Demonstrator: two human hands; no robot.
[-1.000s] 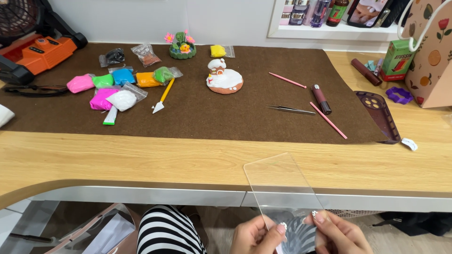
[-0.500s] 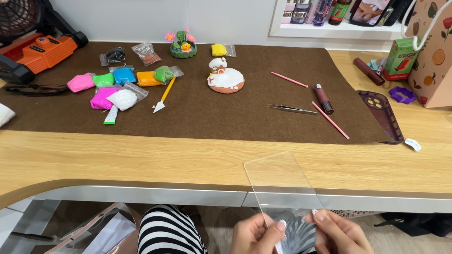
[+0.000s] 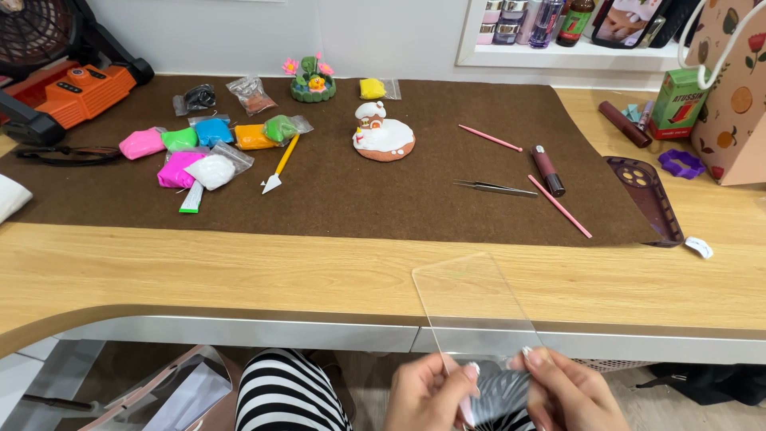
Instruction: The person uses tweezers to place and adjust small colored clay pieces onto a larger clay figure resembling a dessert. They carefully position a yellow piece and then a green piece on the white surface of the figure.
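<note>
A clear rectangular plastic sheet (image 3: 471, 307) stands tilted over the front edge of the wooden table (image 3: 239, 271). My left hand (image 3: 427, 395) and my right hand (image 3: 570, 391) both pinch its lower edge, below the table's rim. On the brown felt mat (image 3: 359, 199) farther back lie a small clay house on a round white-topped base (image 3: 383, 136), metal tweezers (image 3: 495, 188), two pink sticks (image 3: 558, 206), and a yellow-handled sculpting tool (image 3: 281, 164).
Bags of coloured clay (image 3: 199, 148) lie at the mat's left, a clay flower pot (image 3: 312, 80) at the back. An orange device (image 3: 76, 88) sits far left. A purple tray (image 3: 650, 195), green box (image 3: 678, 104) and paper bag (image 3: 730, 88) stand right.
</note>
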